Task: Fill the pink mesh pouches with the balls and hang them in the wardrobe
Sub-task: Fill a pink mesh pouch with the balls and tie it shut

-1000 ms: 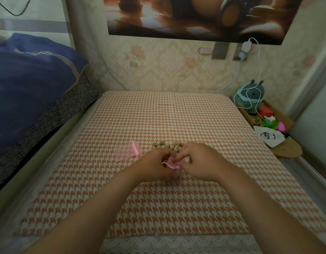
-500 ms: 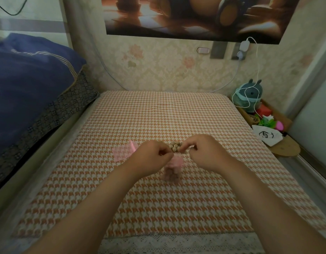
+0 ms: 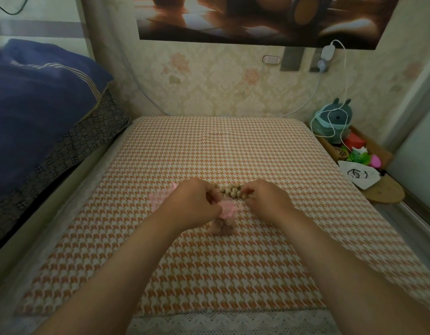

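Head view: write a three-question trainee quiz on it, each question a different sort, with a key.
1. True or false: the pouch between the hands already has balls in it.
2. Where do the loose balls lie? A) beyond the hands, on the checked cloth B) on the blue quilt C) on the floor
3. Fill in: a second, flat pouch lies by the ____ hand.

Key: 1 true, its lower part bulges with balls. 2 A. 3 left hand; the right hand is on the far side.

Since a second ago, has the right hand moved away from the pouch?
Yes. The right hand has shifted right and slightly toward the wall, away from the filled pink pouch, and now sits at the right end of the loose balls.
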